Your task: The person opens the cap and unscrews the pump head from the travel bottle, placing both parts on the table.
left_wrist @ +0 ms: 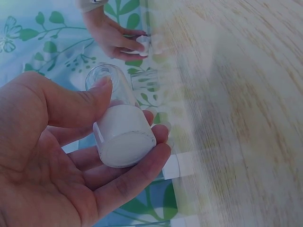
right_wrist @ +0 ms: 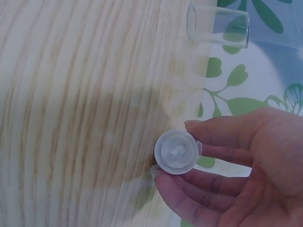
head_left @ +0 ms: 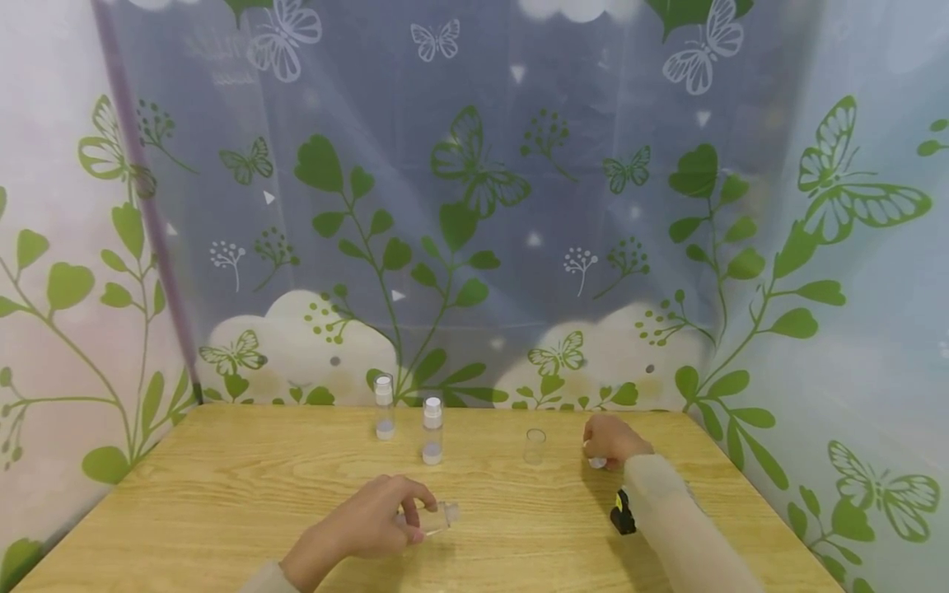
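Left of the cup (head_left: pixel 535 447), the left hand (head_left: pixel 376 515) grips the bottle (left_wrist: pixel 124 130); right of it, the right hand (head_left: pixel 612 438) pinches the cap (right_wrist: pixel 177 152), best held lightly, squarely.

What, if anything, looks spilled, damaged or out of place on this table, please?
No spill or damage shows. Only the small black-and-yellow object beside the right sleeve looks odd: it is unlike the clear, white-topped bottles, which stand upright, and I cannot tell what it is.
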Demonstrator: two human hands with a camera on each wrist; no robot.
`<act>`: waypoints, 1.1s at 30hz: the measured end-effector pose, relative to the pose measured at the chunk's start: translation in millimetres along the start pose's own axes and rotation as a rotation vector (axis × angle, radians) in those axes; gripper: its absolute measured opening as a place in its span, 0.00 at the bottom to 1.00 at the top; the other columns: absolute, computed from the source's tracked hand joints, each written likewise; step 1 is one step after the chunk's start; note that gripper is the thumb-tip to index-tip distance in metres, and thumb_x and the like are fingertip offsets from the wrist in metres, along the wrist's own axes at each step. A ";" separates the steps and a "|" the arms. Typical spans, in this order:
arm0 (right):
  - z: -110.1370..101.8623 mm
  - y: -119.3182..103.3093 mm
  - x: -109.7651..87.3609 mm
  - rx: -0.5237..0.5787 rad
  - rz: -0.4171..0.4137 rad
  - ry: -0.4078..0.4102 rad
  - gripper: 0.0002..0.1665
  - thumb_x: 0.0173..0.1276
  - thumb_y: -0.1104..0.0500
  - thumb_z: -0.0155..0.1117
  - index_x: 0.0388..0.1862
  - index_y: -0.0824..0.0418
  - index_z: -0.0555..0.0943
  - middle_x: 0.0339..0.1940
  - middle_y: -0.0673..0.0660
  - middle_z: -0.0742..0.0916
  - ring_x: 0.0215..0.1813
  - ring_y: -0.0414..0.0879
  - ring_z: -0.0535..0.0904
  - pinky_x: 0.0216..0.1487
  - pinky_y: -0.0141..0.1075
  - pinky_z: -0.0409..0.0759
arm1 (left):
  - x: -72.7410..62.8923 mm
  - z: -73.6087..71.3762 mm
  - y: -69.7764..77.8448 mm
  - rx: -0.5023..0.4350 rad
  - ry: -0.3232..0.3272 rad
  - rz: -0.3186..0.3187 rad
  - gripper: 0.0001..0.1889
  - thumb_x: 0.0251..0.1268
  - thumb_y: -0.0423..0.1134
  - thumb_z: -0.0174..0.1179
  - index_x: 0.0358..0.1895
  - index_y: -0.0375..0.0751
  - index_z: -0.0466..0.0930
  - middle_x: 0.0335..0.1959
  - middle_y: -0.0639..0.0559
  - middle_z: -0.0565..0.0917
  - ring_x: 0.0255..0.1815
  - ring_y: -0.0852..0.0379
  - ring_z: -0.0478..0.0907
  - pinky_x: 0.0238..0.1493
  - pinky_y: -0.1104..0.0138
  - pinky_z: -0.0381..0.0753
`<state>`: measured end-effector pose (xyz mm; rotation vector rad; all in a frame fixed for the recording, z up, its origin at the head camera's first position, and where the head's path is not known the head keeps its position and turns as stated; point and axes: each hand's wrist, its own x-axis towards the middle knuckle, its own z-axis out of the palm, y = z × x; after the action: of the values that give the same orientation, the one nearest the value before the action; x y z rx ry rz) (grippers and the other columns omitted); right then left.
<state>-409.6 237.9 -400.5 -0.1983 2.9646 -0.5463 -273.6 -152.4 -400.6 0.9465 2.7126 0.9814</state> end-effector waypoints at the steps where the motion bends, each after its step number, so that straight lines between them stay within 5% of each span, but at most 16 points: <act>1: 0.1 -1.4 0.1 0.001 -0.002 0.001 0.11 0.69 0.67 0.64 0.49 0.68 0.84 0.48 0.64 0.88 0.28 0.50 0.84 0.30 0.39 0.84 | 0.1 0.1 -0.3 -0.001 -0.001 -0.001 0.20 0.53 0.27 0.70 0.52 0.35 0.86 0.32 0.49 0.89 0.28 0.65 0.78 0.39 0.59 0.85; 13: 2.7 -10.1 1.5 0.020 -0.013 0.002 0.08 0.68 0.67 0.66 0.45 0.67 0.86 0.45 0.61 0.88 0.31 0.47 0.83 0.29 0.38 0.83 | 0.7 0.2 -0.6 0.002 0.005 -0.009 0.20 0.54 0.27 0.71 0.52 0.36 0.86 0.32 0.52 0.88 0.28 0.65 0.77 0.35 0.67 0.80; 22: 5.1 -8.4 5.0 0.014 0.008 -0.016 0.11 0.69 0.63 0.68 0.49 0.66 0.85 0.45 0.61 0.88 0.28 0.46 0.82 0.28 0.38 0.83 | 0.5 -0.6 -0.7 0.008 0.000 -0.027 0.19 0.54 0.27 0.71 0.52 0.36 0.86 0.32 0.52 0.89 0.31 0.61 0.79 0.39 0.57 0.85; 33: 1.1 -6.2 1.9 0.009 0.020 -0.011 0.12 0.70 0.60 0.66 0.48 0.67 0.83 0.40 0.58 0.87 0.29 0.46 0.82 0.26 0.34 0.80 | 0.6 -0.8 -0.6 0.006 -0.003 -0.021 0.19 0.54 0.28 0.71 0.52 0.36 0.86 0.31 0.51 0.89 0.30 0.64 0.79 0.40 0.58 0.85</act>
<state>-410.6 231.5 -399.4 -0.1696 2.9492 -0.5536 -274.6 -152.9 -400.3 0.9176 2.7189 0.9680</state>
